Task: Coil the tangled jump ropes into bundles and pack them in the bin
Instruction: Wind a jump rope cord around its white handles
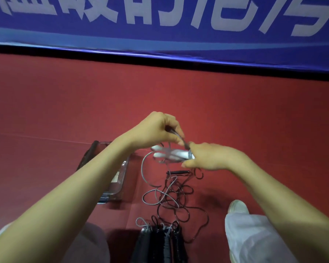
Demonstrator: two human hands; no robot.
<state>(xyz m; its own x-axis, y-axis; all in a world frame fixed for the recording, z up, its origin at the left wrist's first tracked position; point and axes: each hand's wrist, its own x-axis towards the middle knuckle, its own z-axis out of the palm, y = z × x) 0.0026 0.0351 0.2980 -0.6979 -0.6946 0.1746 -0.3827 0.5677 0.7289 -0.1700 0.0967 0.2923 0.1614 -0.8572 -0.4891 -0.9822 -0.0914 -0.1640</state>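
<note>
Left hand: the left hand (pixel 160 130) is raised above the floor and pinches a stretch of grey cord (pixel 143 168) between thumb and fingertips.
Right hand: the right hand (pixel 211 158) is curled round one end of a pair of white handles (pixel 169 153); it is blurred, so the finger detail is unclear.
Rope in hand: the grey cord loops down from the handles to the red floor (pixel 235 120), so this bundle looks only begun.
Remaining ropes: a tangle of black and grey cords (pixel 171 196) lies on the floor below the hands, with a black handle (pixel 179 172) at its top and a row of dark handles (pixel 160 240) at its near end.
Bin: the clear plastic bin (pixel 122 188) sits on the floor just left of the tangle, partly hidden by the left forearm; I cannot tell whether it holds any bundle.
Progress: early, by my reading; most of the coiling and all visible packing are left.
</note>
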